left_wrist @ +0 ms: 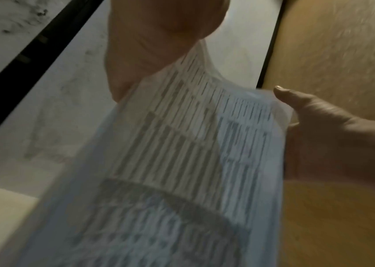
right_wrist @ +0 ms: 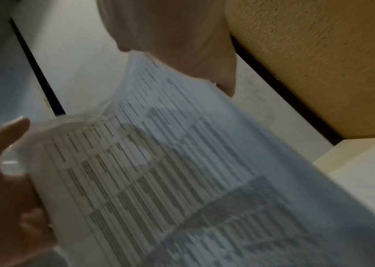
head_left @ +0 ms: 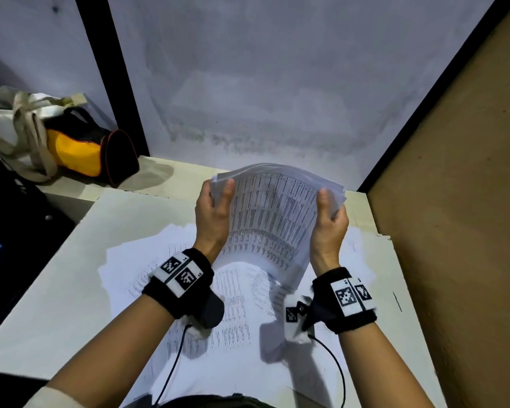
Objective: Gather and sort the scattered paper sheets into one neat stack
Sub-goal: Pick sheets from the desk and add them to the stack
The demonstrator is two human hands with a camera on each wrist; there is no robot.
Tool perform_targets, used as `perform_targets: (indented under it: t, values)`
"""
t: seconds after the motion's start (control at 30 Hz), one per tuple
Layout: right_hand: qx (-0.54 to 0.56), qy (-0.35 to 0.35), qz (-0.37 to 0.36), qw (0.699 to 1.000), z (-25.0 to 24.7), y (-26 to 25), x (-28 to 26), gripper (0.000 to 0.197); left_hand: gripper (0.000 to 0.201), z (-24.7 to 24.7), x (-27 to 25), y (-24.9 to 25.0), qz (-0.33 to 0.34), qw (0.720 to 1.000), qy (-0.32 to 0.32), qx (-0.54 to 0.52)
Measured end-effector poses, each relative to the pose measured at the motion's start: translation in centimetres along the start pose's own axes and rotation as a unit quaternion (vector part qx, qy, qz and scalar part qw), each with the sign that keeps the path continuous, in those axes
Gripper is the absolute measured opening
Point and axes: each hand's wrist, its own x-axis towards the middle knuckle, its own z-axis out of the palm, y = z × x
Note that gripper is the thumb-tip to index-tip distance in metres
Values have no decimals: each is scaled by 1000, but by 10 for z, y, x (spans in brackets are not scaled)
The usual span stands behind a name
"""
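Sheets (head_left: 218, 313) printed with tables lie spread on the desk (head_left: 56, 290) under the forearms. Above them the left hand (head_left: 212, 214) and right hand (head_left: 329, 225) each grip a side edge of the gathered stack (head_left: 274, 213), thumbs on its printed face, holding it upright and bowed. Farther left, a yellow-and-black bag (head_left: 83, 148) rests by the wall.
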Motion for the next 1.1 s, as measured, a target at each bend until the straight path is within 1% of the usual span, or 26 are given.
perform_targets:
  t: [0.07, 0.17, 0.23, 0.3, 0.33, 0.37, 0.47, 0.57, 0.6, 0.63, 0.67, 0.7, 0.73, 0.77, 0.83, 0.87, 0.9, 0.97, 1.03, 1.1]
  values:
    - [13, 35, -10, 999, 8, -6, 4, 50, 47, 6, 2, 8, -6, 999, 39, -2]
    - [24, 60, -15, 998, 13, -8, 9, 46, 46, 13, 8, 14, -28, 995, 96, -8]
    - [22, 64, -13, 998, 13, -8, 11, 45, 39, 15, 11, 16, -36, 993, 115, -9]
    - [19, 74, -6, 997, 12, -7, 14, 39, 22, 16, 12, 17, -35, 992, 119, -8]
    - [22, 78, -2, 997, 11, -6, 15, 35, 17, 16, 12, 17, -34, 992, 118, -4]
    - [21, 84, -4, 996, 10, -6, 17, 31, 16, 16, 11, 17, -30, 993, 115, -2]
    - [22, 77, -12, 997, 6, -6, 21, 20, 26, 13, 11, 13, -15, 994, 105, 8]
    - [14, 60, -20, 998, 3, -9, 24, 12, 19, 13, 12, 12, -11, 995, 94, 0]
    - [18, 44, -29, 998, -1, -7, 25, 14, 23, 13, 11, 12, -7, 996, 86, -5]
    - [28, 13, -40, 999, -5, -5, 26, 17, 32, 12, 10, 12, 0, 997, 71, -13]
    - [35, -38, -46, 998, -10, -2, 27, 18, 43, 10, 9, 11, 13, 999, 44, -21]
    - [30, -91, -41, 995, -15, 3, 28, 19, 51, 7, 7, 9, 28, 999, 11, -16]
    - [5, -135, -21, 991, -21, 10, 29, 22, 57, 3, 6, 4, 36, 999, -18, 11]
    - [-38, -163, 4, 986, -25, 16, 29, 25, 56, -1, 6, -1, 34, 997, -43, 45]
    - [-100, -174, 34, 979, -31, 26, 29, 23, 44, -8, 9, -11, -6, 993, -66, 99]
    - [-107, -170, 36, 979, -32, 27, 29, 21, 37, -10, 11, -11, -23, 993, -68, 99]
    - [-101, -169, 30, 980, -31, 25, 30, 19, 32, -14, 13, -10, -23, 993, -66, 91]
    - [-56, -179, 11, 982, -32, 18, 35, 16, 26, -19, 17, -3, 8, 996, -63, 58]
    - [-24, -194, 11, 981, -38, 13, 38, 17, 31, -25, 18, 0, 24, 997, -62, 41]
    - [-68, -213, 48, 974, -43, 22, 36, 19, 42, -31, 16, -8, 4, 995, -81, 54]
